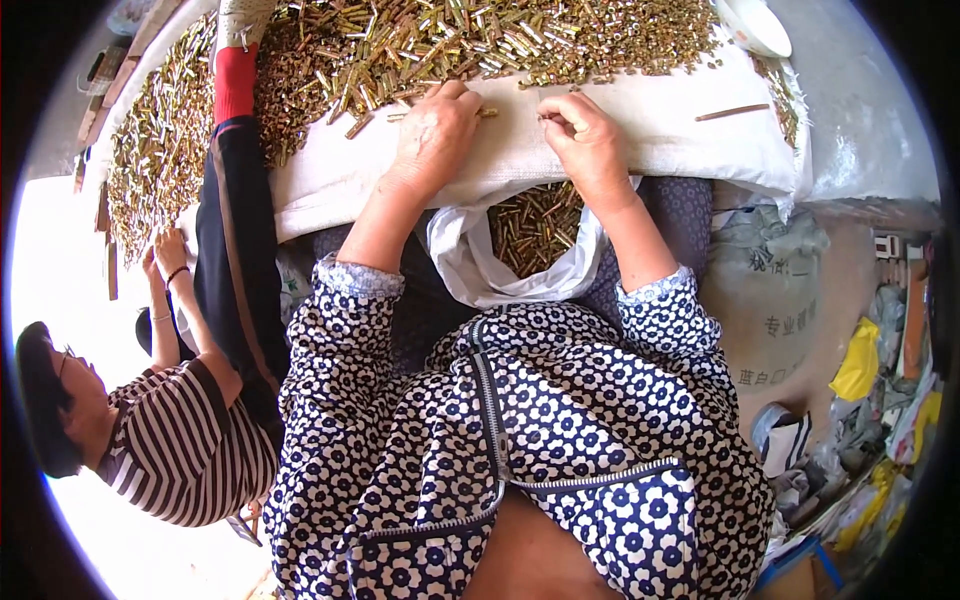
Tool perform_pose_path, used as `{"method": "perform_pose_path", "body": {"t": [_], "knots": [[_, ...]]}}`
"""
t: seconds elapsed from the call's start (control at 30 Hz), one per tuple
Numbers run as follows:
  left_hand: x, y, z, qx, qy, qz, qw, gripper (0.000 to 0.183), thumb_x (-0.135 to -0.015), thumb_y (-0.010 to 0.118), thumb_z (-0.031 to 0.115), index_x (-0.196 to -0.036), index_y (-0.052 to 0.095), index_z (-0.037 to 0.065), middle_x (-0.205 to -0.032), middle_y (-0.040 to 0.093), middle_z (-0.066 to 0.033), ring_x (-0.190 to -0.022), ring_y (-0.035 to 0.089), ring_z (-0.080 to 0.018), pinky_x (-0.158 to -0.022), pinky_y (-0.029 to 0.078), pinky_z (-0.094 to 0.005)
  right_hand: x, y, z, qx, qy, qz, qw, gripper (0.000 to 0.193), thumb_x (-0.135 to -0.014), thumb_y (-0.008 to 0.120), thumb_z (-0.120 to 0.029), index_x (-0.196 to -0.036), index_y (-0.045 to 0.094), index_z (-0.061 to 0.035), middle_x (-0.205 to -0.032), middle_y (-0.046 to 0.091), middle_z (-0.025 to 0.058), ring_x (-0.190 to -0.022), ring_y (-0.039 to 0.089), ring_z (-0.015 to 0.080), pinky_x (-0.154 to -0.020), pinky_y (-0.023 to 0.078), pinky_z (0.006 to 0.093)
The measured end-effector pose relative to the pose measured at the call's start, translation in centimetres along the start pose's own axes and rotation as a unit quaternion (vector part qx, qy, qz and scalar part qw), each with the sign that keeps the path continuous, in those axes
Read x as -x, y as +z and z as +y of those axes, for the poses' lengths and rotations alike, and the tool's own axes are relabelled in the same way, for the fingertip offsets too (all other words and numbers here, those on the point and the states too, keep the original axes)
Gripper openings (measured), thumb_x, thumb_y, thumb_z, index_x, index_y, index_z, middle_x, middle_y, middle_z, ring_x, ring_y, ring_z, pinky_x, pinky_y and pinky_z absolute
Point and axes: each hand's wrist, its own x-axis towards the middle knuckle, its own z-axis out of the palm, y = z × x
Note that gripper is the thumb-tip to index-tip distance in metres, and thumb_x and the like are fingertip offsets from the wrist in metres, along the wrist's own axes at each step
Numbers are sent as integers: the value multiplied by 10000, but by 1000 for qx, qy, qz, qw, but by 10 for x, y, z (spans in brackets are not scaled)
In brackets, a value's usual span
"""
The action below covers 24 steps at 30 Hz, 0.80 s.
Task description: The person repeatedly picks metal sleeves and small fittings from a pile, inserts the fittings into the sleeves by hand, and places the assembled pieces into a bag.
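My left hand rests on the white cloth at the edge of the heap, its fingers curled down. The end of a small brass-coloured metal tube sticks out by its fingertips. Beside it, my right hand is closed in a pinch, with a small dark bit at the fingertips, too small to name. Past both hands spreads a heap of brass-coloured metal tubes and short pieces. On my lap, below the hands, a white plastic bag stands open around many similar tubes.
A thin brown rod lies on the white cloth at right. Behind it is a white bowl. At left, a co-worker in a striped shirt reaches to the heap. Another person's dark sleeve crosses there. Sacks and a yellow bag lie at right.
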Motion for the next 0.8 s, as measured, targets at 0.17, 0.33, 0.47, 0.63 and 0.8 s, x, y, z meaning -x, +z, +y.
{"method": "perform_pose_path", "body": {"t": [0.17, 0.33, 0.47, 0.63, 0.8], "knots": [[7, -3, 11, 114, -81, -1, 990, 109, -800, 624, 102, -894, 619, 47, -877, 616, -111, -843, 614, -300, -729, 499, -382, 1, 0, -3, -300, 204, -65, 929, 137, -830, 627, 30, -960, 632, -15, -884, 638, 13, -789, 608, 81, -739, 483, 208], [20, -5, 19, 347, -150, -18, 926, 129, -845, 624, 52, -970, 597, 38, -769, 624, -33, -679, 570, -106, -635, 479, -261, 2, -2, -4, -363, 216, -69, 904, 142, -822, 642, 19, -960, 633, -13, -897, 646, 30, -821, 605, 90, -779, 480, 213], [29, 1, 18, 456, -217, -54, 861, 96, -878, 614, 64, -965, 585, 33, -758, 593, 10, -685, 526, -52, -620, 451, -206, 6, -1, -12, -422, 209, -87, 878, 130, -858, 633, -80, -962, 598, -9, -914, 623, 15, -854, 561, 80, -801, 437, 223], [32, 3, 20, 584, -230, -42, 777, 68, -906, 607, 104, -956, 594, 60, -748, 586, 33, -642, 492, -19, -557, 379, -155, 8, 3, -13, -421, 220, -91, 875, 143, -863, 630, -87, -975, 593, -5, -923, 621, 17, -869, 560, 81, -812, 436, 226], [33, 0, 23, 605, -258, -33, 753, 58, -905, 605, 100, -952, 600, 65, -760, 603, 21, -629, 504, -25, -529, 364, -154, 10, 4, -13, -423, 221, -88, 874, 146, -863, 629, -85, -980, 594, -5, -929, 622, 21, -874, 560, 80, -814, 437, 226]]}}
